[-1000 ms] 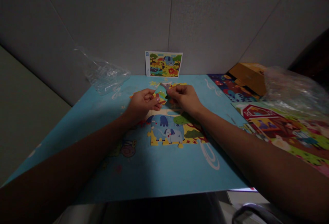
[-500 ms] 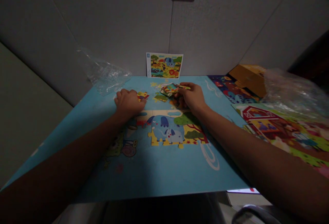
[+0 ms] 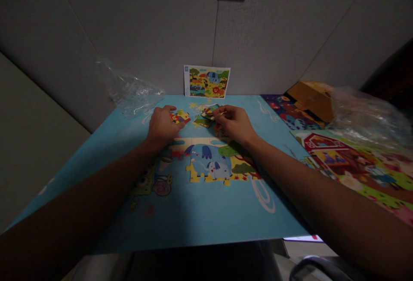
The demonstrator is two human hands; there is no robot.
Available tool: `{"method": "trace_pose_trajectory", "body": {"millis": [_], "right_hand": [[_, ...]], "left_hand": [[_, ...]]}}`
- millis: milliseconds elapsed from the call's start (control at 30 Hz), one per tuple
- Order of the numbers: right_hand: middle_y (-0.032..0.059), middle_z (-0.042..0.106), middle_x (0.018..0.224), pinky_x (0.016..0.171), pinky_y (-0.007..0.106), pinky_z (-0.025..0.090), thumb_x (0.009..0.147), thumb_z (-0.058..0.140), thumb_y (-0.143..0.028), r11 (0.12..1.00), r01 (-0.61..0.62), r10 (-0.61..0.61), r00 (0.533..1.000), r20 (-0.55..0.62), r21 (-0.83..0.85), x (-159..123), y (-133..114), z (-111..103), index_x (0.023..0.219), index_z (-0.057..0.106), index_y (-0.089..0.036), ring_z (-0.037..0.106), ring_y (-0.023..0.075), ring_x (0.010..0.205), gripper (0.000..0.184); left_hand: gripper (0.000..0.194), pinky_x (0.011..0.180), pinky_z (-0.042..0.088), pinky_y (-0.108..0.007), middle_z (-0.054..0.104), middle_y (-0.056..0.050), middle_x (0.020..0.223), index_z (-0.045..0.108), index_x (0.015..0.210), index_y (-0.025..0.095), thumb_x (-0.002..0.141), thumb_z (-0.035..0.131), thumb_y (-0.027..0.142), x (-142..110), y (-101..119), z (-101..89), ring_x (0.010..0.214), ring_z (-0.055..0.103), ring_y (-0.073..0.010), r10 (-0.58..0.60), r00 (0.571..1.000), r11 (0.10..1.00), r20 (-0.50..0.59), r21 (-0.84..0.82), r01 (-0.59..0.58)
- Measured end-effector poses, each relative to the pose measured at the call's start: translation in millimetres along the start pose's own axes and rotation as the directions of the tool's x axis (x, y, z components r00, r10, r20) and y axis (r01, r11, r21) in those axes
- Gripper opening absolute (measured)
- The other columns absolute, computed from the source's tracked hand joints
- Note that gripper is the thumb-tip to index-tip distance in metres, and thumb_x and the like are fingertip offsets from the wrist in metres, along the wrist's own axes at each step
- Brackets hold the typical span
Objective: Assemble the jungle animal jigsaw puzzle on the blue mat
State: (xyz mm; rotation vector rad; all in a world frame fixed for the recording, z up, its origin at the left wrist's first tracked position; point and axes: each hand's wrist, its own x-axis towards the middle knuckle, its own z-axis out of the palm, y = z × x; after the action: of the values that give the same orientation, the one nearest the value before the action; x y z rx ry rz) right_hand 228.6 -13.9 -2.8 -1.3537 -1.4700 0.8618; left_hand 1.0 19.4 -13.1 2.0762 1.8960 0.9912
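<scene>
My left hand [image 3: 163, 124] curls round a red and yellow puzzle piece [image 3: 181, 116], with thumb and forefinger at its edges. Fingers pinched, my right hand [image 3: 235, 121] is at a small heap of puzzle pieces [image 3: 204, 121] and grips one; the fingers partly cover it. Nearer to me lies a joined section of jigsaw [image 3: 209, 165] showing two blue elephants and green trees. Its upper left part reaches toward my left wrist. Some loose pieces under my right hand are hidden.
A picture card [image 3: 207, 82] leans on the wall behind the blue table [image 3: 206, 220]. Crumpled clear plastic [image 3: 137, 98] lies at the back left. On the right are an orange-brown box [image 3: 308, 100], more plastic [image 3: 368, 111] and a farm picture [image 3: 361, 165].
My left hand and its piece have shifted slightly up and right. My right hand has moved a little left, its fingertips now closer over the heap.
</scene>
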Motion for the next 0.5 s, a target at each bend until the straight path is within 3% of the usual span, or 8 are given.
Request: {"method": "trace_pose_trajectory", "body": {"millis": [100,233,300,400,500], "right_hand": [[0.0028,0.070,0.073,0.058,0.025,0.044,0.080,0.070,-0.034,0.999,0.049,-0.050,0.998,0.038,0.022,-1.3,-1.3,0.5,0.088,0.069,-0.016,0.060,0.0133,0.062,0.020],[-0.0002,0.063,0.067,0.054,0.024,0.037,0.080,0.073,-0.044,0.994,0.109,-0.110,0.983,0.150,0.014,-7.6,-8.6,0.5,0.082,0.069,-0.016,0.050,0.0108,0.059,0.028],[-0.0037,0.052,0.056,0.049,0.024,0.029,0.079,0.074,-0.049,0.995,0.102,-0.099,0.966,0.240,0.000,-9.8,-12.3,-2.7,0.072,0.066,-0.016,0.041,0.0091,0.052,0.035],[-0.0064,0.044,0.048,0.045,0.023,0.022,0.073,0.078,-0.055,0.999,0.053,-0.050,0.916,0.397,0.003,-8.7,-15.2,-13.5,0.062,0.059,-0.017,0.033,0.0070,0.046,0.044],[-0.0063,0.044,0.046,0.043,0.021,0.020,0.069,0.081,-0.055,1.000,-0.028,0.030,0.840,0.541,-0.012,-4.2,-16.6,-31.3,0.058,0.057,-0.017,0.032,0.0054,0.043,0.046]], "left_hand": [[0.042,0.093,0.054,-0.042,0.066,-0.008,0.097,0.069,0.112,0.015,0.074,0.076,0.030,-4.9,7.3,1.0,0.097,0.065,-0.0265,0.071,0.995,0.951,-0.065,-0.298,-0.088],[0.034,0.081,0.058,-0.035,0.071,-0.006,0.093,0.067,0.104,0.016,0.076,0.075,0.033,-20.7,26.6,2.1,0.087,0.069,-0.0212,0.191,0.978,0.659,0.080,-0.749,-0.068],[0.032,0.077,0.058,-0.033,0.070,-0.004,0.084,0.066,0.097,0.016,0.073,0.077,0.034,-27.8,33.1,3.0,0.080,0.069,-0.0195,0.241,0.960,0.598,0.145,-0.801,-0.029],[0.031,0.070,0.058,-0.030,0.068,-0.002,0.078,0.065,0.093,0.017,0.071,0.078,0.036,-33.1,34.1,3.0,0.071,0.067,-0.0173,0.297,0.922,0.615,0.248,-0.788,0.014],[0.042,0.081,0.060,-0.034,0.073,-0.006,0.095,0.067,0.105,0.018,0.070,0.081,0.037,-35.9,30.7,0.6,0.085,0.072,-0.0211,0.406,0.848,0.677,0.340,-0.736,-0.029]]}}
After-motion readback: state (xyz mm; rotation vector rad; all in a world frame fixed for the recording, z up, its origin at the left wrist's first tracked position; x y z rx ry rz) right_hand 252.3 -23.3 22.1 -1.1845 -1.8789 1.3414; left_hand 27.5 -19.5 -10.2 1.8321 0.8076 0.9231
